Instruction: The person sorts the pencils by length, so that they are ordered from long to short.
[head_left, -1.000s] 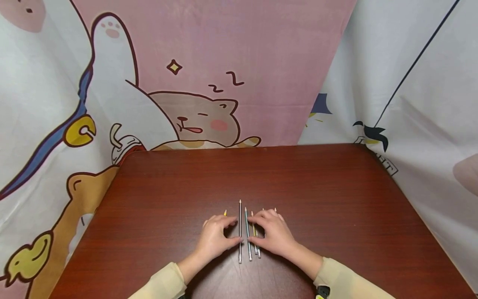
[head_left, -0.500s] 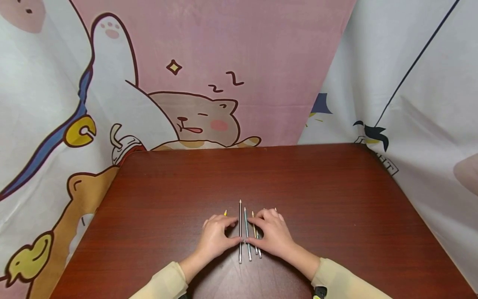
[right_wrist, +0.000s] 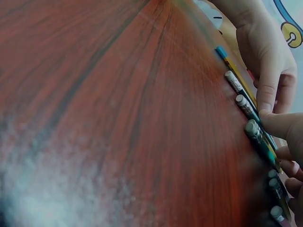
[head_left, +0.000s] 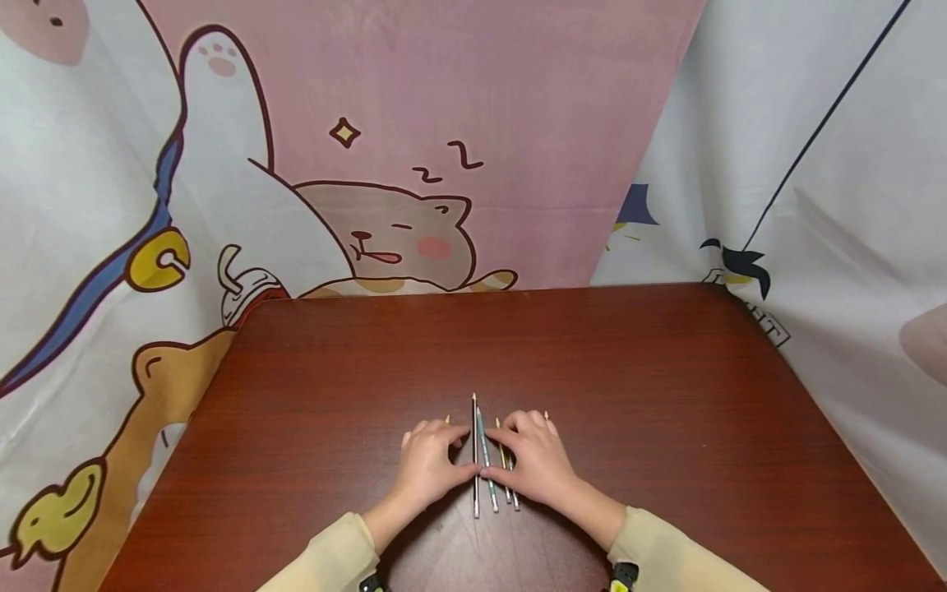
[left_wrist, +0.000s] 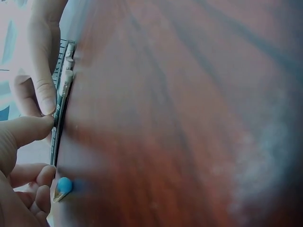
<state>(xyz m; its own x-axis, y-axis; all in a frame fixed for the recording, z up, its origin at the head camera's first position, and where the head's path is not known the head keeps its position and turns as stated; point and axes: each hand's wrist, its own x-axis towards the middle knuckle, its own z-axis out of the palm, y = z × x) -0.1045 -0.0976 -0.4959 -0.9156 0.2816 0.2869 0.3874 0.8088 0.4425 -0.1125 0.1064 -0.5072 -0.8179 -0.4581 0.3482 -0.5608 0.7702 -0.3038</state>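
Observation:
Near the front middle of the table, a dark pencil [head_left: 475, 411] and a teal pencil [head_left: 483, 444] lie almost side by side, points facing away. My left hand [head_left: 427, 460] is at the dark pencil's left side, thumb and forefinger spread along it. From the right, my right hand [head_left: 538, 456] touches the teal pencil with thumb and forefinger. The thumbs nearly meet across the pencils. A yellow pencil [right_wrist: 232, 64] with a blue end lies beyond the left hand, mostly hidden in the head view. More pencils [head_left: 508, 493] lie partly under the right hand.
The brown wooden table [head_left: 666, 370] extends around both hands. Cartoon-printed cloth [head_left: 518, 123] hangs behind it and along both sides. One more pencil tip [head_left: 547, 415] shows just past the right hand's fingers.
My right hand has moved slightly left, and the teal pencil has slid left with its tip now against the dark one. The left hand has barely moved.

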